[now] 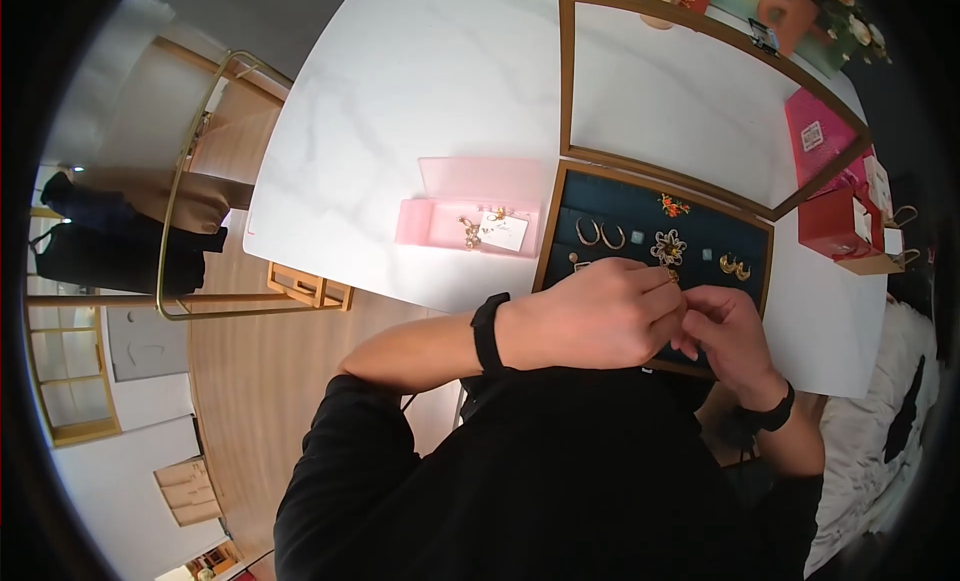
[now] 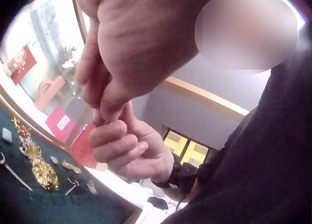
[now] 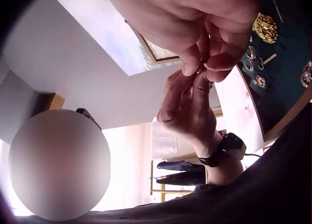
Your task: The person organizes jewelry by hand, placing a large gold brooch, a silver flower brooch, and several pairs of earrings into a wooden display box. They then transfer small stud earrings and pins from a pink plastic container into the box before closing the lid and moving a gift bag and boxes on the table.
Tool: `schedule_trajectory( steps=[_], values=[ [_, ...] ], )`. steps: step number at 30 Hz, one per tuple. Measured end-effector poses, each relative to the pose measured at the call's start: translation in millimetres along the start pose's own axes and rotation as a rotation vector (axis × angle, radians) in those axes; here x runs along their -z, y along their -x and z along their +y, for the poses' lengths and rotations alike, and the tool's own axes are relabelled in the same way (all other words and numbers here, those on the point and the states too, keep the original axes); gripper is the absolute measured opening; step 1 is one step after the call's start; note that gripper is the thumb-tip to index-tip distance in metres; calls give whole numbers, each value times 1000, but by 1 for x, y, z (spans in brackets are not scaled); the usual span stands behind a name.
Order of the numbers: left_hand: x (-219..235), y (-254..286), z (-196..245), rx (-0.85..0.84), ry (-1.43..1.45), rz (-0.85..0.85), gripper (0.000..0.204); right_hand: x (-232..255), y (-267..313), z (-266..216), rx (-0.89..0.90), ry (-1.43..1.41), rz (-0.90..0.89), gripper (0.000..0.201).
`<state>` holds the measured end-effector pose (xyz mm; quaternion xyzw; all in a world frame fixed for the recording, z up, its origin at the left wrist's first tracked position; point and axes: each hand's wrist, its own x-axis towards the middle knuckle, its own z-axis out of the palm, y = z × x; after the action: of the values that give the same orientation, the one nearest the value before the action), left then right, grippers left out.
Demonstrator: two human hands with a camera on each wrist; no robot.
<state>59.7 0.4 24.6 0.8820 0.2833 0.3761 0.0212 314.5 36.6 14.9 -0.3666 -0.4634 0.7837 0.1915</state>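
Over the near part of a wood-framed jewelry case (image 1: 552, 221) with dark teal lining, my left hand (image 1: 600, 316) and right hand (image 1: 735, 336) meet at the fingertips. Both pinch a tiny metallic piece (image 3: 199, 69), mostly hidden by the fingers; its kind I cannot tell. Around the hands in the case lie hoop earrings (image 1: 600, 234), a flower brooch (image 1: 668, 247), a red-orange brooch (image 1: 673, 206) and gold earrings (image 1: 735, 267). A large gold ornament (image 2: 45, 173) shows in the left wrist view.
The case's glass lid (image 1: 690, 101) stands open at the back. Left of the case, an open pink box (image 1: 412, 223) holds jewelry and a white card (image 1: 503, 231). Red gift bag (image 1: 845, 231) stands at the right. A clothes rack (image 1: 172, 221) is beyond the table's left edge.
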Motion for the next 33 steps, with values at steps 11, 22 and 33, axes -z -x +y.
schedule_trajectory(
  steps=[11, 22, 33],
  values=[
    [-8, 2, -2, 286, 361, -486, 34, 27, 23, 15, -43, 450, 70, 17],
    [-30, 7, 5, -120, 220, -641, 30, 23, 34, 43, 222, 937, 63, 13],
    [-28, 20, 3, 4, 333, -707, 30, 20, 19, 57, 307, 1095, 25, 15]
  ],
)
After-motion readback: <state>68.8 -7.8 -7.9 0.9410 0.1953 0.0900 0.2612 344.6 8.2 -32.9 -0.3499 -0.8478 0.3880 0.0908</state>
